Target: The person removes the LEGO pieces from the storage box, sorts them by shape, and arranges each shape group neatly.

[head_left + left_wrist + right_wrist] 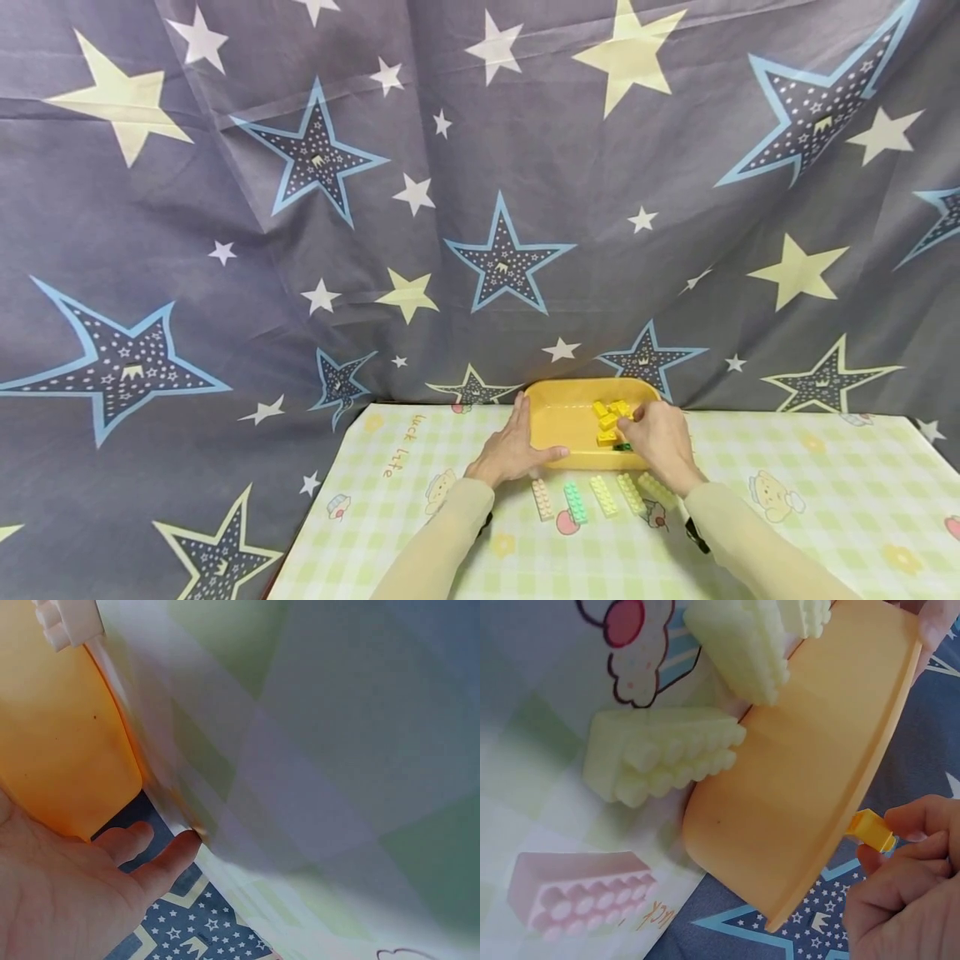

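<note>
A yellow plastic tray (566, 417) stands at the table's back edge. My left hand (513, 446) rests against its left side, thumb over the front rim and fingers stretched along the outside. In the left wrist view, those fingers (169, 862) look loosely extended. At the tray's right end, my right hand (660, 437) reaches over the rim. The right wrist view shows its thumb and finger pinching a small yellow building brick (871, 831) at the rim. Several yellow bricks (606, 422) and a dark green piece (622, 447) lie inside the tray.
In front of the tray, larger studded bricks lie in a row: one peach (542, 500), one mint green (575, 502) and several pale yellow-green (603, 496). A pink brick (581, 892) shows in the right wrist view. Behind the checked tablecloth (825, 500) hangs a star-patterned curtain (480, 167).
</note>
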The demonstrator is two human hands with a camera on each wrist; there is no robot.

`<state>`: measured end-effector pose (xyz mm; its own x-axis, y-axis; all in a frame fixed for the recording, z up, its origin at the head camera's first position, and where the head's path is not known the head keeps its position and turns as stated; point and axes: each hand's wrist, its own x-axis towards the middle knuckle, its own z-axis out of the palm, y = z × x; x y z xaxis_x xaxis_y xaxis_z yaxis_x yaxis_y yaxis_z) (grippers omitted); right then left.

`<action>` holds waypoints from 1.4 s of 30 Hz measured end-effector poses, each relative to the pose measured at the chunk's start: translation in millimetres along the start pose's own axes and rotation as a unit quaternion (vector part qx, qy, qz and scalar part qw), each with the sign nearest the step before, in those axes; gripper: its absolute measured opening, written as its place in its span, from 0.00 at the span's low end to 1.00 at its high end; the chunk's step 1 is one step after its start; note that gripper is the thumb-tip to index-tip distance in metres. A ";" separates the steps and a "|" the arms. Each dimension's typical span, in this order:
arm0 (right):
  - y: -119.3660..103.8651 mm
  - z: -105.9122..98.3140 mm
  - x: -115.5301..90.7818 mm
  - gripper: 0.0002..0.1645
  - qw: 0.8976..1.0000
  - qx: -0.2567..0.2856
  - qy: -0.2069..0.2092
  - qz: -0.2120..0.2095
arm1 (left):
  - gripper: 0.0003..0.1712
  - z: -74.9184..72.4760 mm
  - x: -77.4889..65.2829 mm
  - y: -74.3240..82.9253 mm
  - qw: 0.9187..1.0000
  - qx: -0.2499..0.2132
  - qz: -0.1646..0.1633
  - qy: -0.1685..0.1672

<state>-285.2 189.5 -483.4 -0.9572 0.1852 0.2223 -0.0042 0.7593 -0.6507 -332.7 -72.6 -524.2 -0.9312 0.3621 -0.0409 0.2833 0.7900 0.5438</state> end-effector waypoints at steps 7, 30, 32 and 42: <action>-4.0 -2.7 -12.8 0.15 1.000 0.004 0.015 0.007 | 0.74 -0.8 -0.6 1.2 1.000 -0.003 0.001 0.000; -19.7 -0.2 -60.6 0.10 0.999 0.034 -0.012 0.017 | 0.74 2.6 -0.1 -1.8 1.000 -0.001 -0.004 0.007; -20.3 1.3 -63.6 0.10 0.999 0.033 -0.011 0.017 | 0.74 2.3 0.3 -1.5 1.000 -0.002 -0.003 0.008; -20.9 8.6 -84.0 0.09 0.999 0.035 -0.020 0.025 | 0.75 3.2 1.3 -2.6 1.000 -0.004 -0.003 0.008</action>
<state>-207.1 152.7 -494.7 -0.9674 0.1955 0.1609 0.0243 0.7041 -0.7097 -334.0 -72.6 -528.3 -0.9364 0.3496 -0.0313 0.2757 0.7877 0.5510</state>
